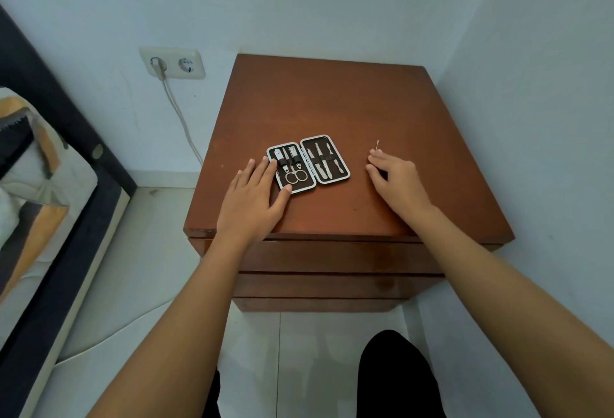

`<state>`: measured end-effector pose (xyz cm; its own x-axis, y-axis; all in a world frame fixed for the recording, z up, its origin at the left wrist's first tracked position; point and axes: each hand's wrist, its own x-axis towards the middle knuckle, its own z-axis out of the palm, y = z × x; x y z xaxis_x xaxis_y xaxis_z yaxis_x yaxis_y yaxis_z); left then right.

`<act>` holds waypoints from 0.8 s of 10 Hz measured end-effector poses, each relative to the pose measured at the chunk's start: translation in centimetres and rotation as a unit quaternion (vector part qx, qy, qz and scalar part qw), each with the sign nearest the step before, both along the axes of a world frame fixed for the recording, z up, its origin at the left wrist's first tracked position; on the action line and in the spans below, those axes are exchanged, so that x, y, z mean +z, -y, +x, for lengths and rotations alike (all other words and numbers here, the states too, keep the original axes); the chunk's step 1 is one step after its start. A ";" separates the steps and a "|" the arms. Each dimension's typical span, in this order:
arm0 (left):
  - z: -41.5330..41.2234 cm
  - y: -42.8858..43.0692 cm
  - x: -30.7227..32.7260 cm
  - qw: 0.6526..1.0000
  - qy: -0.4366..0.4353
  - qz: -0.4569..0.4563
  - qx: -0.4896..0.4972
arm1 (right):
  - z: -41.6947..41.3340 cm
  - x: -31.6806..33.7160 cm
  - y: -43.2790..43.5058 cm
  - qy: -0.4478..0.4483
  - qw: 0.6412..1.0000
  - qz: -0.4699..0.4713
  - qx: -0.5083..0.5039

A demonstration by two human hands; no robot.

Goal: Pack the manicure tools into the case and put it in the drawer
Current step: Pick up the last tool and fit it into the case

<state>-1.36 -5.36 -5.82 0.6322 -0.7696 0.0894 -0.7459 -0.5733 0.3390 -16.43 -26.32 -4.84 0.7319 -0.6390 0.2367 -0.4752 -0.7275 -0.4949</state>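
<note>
An open manicure case (308, 163) with a white rim and dark lining lies flat on the brown nightstand top (332, 108). Its left half holds clippers and small scissors (295, 175); its right half holds several slim metal tools under straps. My left hand (255, 198) rests flat, fingers spread, with fingertips touching the case's left edge. My right hand (397, 182) lies to the right of the case, fingertips pinching the lower end of a thin metal tool (377, 145) that sticks out beyond them.
Drawer fronts (332, 258) below the top are closed. A wall socket with a plugged white cable (172, 64) is at left. A bed (40, 185) stands at far left. White walls close in behind and to the right.
</note>
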 end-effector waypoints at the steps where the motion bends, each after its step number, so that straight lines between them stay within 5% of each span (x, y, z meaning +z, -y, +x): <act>1: -0.1 0.0 0.1 1.000 -0.002 0.002 0.001 | -2.1 0.2 -0.1 0.055 0.998 -0.015 -0.013; 4: 0.0 0.0 -0.1 1.000 0.000 0.002 0.001 | -2.3 1.3 0.8 0.065 0.986 0.103 -0.112; 7: 0.1 0.1 -0.2 1.000 0.002 0.001 0.000 | -0.7 2.0 1.4 -0.085 0.981 0.121 -0.128; 8: 0.1 0.0 -0.3 1.000 0.003 0.001 0.001 | -0.6 2.0 0.3 -0.068 0.984 0.116 -0.115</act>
<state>-1.24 -5.38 -6.08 0.6339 -0.7680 0.0911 -0.7461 -0.5762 0.3337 -17.00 -26.63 -2.87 0.5762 -0.8169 -0.0255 -0.6881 -0.4680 -0.5545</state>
